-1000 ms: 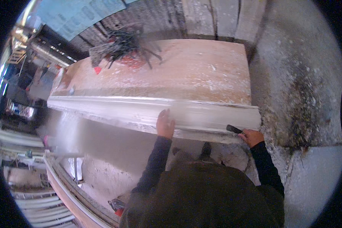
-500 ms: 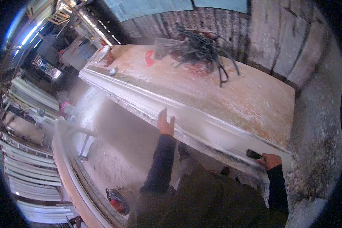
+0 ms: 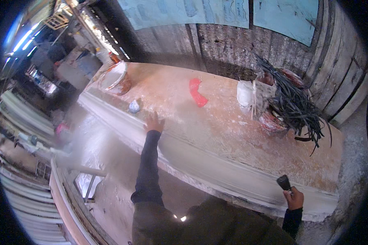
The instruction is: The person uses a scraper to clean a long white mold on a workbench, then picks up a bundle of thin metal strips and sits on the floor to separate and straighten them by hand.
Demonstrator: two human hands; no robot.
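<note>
Grip: the right hand (image 3: 293, 199) has its fingers wrapped around the handle of a dark tool (image 3: 283, 182), brush-like with a flared head; the left hand (image 3: 154, 123) has its fingers spread and holds nothing that shows.
Dark tool: its head now points up and away from the person, where half a second ago it lay lower and aimed more to the left; it is over the right end of the white strip (image 3: 233, 173), and whether it touches cannot be told.
Left hand: it has gone from the strip's near side to its far edge, and a pale ball (image 3: 134, 107) now sits just beside the fingertips, apart from them. The change seems to leave the right hand alone at the strip's surface, with the left one free.
White strip: it runs along the near edge of the bench (image 3: 225, 126), dusted white.
Bench top: beyond the ball stands a stained bucket (image 3: 120, 83), tilted in this view; a red scrap (image 3: 196, 92) lies near the middle, and farther right a white container (image 3: 245, 94) sits beside a bundle of black strips (image 3: 294, 98).
Surroundings: the view has swung, so the bundle appears farther right; blue sheets (image 3: 192, 12) hang on the wall behind, and pale lengths (image 3: 24, 196) lie stacked at far left.
</note>
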